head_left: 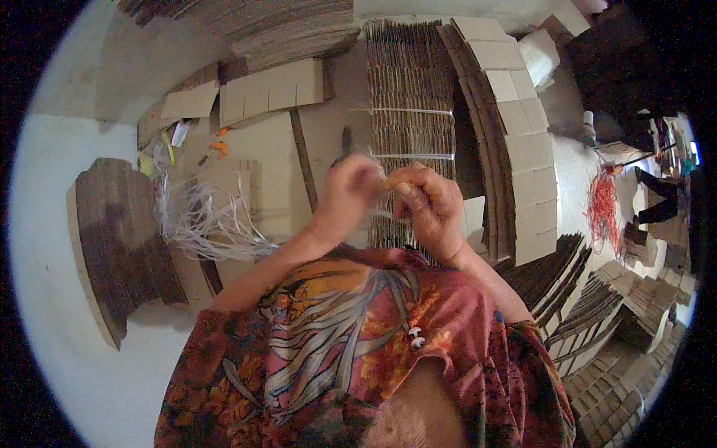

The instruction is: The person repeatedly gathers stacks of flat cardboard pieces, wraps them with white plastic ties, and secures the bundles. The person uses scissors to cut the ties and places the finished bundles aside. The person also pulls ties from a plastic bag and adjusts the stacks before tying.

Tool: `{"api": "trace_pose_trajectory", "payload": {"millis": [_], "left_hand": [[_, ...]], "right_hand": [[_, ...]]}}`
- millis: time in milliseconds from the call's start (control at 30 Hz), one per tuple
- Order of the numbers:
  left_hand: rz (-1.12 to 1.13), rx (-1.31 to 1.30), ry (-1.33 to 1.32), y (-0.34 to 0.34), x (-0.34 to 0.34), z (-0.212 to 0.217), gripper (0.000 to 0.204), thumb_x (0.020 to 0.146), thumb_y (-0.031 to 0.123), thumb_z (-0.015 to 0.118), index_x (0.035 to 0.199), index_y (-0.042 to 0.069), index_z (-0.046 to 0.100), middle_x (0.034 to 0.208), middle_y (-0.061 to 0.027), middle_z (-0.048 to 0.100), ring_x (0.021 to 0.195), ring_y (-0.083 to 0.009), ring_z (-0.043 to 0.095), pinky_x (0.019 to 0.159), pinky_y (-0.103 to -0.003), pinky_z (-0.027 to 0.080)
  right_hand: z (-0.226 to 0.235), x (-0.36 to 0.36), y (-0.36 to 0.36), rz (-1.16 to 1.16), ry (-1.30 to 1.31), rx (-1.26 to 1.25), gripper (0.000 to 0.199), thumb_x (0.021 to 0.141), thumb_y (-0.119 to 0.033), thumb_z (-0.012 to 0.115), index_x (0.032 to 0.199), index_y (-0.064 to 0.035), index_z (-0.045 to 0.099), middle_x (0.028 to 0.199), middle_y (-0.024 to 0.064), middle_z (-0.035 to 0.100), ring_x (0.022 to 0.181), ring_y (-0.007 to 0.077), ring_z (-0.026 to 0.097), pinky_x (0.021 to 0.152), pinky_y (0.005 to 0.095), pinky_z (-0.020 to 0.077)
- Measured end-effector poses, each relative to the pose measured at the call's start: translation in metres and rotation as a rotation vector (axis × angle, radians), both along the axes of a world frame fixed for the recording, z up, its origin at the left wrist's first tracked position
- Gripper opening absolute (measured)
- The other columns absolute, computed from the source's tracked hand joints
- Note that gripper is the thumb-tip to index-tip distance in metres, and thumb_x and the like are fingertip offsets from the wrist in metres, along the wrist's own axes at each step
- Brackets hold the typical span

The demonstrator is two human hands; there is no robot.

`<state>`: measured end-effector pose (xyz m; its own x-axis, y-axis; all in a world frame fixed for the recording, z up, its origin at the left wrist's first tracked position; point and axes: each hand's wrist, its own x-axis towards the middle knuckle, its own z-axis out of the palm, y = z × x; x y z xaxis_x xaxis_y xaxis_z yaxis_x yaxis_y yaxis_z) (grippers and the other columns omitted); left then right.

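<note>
Basically pinching narrow with right hand (pixel 431 203), can't tell on what, nor, through blur, grip of left hand (pixel 353 183). Poised above long white-strapped brown corrugated-cardboard stack (pixel 411 82), running lengthwise ahead, nearer right.

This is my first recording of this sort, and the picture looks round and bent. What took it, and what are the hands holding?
There is no machine: one wide fisheye camera on a person's head looks down, which bends straight edges. The bare left hand and bare right hand meet in front of a patterned red and orange garment. They are over a long row of folded brown cardboard crossed by thin white straps. The fingers are pinched together, but blur hides what they hold. To the left lie loose white plastic strips; to the right stands more cardboard with pale faces.
</note>
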<state>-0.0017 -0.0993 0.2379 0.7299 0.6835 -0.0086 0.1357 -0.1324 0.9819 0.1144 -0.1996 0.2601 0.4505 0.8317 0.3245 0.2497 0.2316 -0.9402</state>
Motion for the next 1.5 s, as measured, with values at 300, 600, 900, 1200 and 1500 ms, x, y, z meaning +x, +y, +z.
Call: {"api": "trace_pose_trajectory", "payload": {"millis": [300, 600, 900, 1200, 1500], "left_hand": [[-0.107, 0.335, -0.086, 0.01, 0.007, 0.023, 0.007, 0.08, 0.006, 0.056, 0.083, 0.0, 0.054, 0.073, -0.0077, 0.052, 0.069, -0.0173, 0.052, 0.063, -0.027, 0.043], [-0.218, 0.226, -0.074, 0.015, 0.01, 0.021, 0.008, 0.079, 0.006, 0.059, 0.084, 0.0, 0.058, 0.074, -0.0061, 0.054, 0.068, -0.0169, 0.052, 0.063, -0.026, 0.042], [-0.151, 0.175, 0.018, -0.001, 0.006, 0.021, 0.009, 0.079, 0.004, 0.059, 0.085, -0.001, 0.063, 0.072, -0.0056, 0.057, 0.066, -0.0122, 0.052, 0.057, -0.024, 0.041], [-0.101, 0.381, 0.039, -0.001, 0.009, 0.017, 0.008, 0.072, 0.0, 0.061, 0.081, -0.001, 0.061, 0.069, -0.0076, 0.055, 0.062, -0.0152, 0.053, 0.055, -0.026, 0.041], [-0.236, -0.377, 0.023, 0.005, 0.006, 0.012, 0.01, 0.076, 0.007, 0.057, 0.085, 0.003, 0.059, 0.07, 0.0004, 0.054, 0.049, -0.0074, 0.042, 0.044, -0.021, 0.033]], "right_hand": [[-0.002, 0.012, 0.004, 0.01, 0.841, -0.459, 0.01, 0.083, -0.011, 0.055, 0.083, -0.0029, 0.061, 0.069, 0.0007, 0.057, 0.056, 0.007, 0.051, 0.05, 0.0195, 0.0403], [-0.009, 0.018, -0.002, 0.276, 0.925, -0.495, 0.009, 0.083, -0.008, 0.055, 0.087, -0.0026, 0.061, 0.072, 0.0037, 0.06, 0.055, 0.0091, 0.053, 0.05, 0.0218, 0.0432], [-0.01, 0.018, -0.007, 0.146, 1.186, -0.308, 0.01, 0.085, -0.013, 0.055, 0.083, -0.0045, 0.059, 0.067, 0.0019, 0.057, 0.051, 0.0098, 0.049, 0.045, 0.0219, 0.0385], [-0.01, 0.016, -0.006, 0.129, 1.007, -0.309, 0.009, 0.084, -0.013, 0.056, 0.084, -0.0047, 0.06, 0.07, 0.0015, 0.057, 0.056, 0.0092, 0.051, 0.048, 0.0212, 0.0395], [-0.011, 0.02, -0.01, 0.136, 0.699, -0.255, 0.006, 0.083, -0.008, 0.055, 0.083, -0.0031, 0.059, 0.076, 0.0029, 0.058, 0.06, 0.01, 0.053, 0.053, 0.023, 0.0425]]}}
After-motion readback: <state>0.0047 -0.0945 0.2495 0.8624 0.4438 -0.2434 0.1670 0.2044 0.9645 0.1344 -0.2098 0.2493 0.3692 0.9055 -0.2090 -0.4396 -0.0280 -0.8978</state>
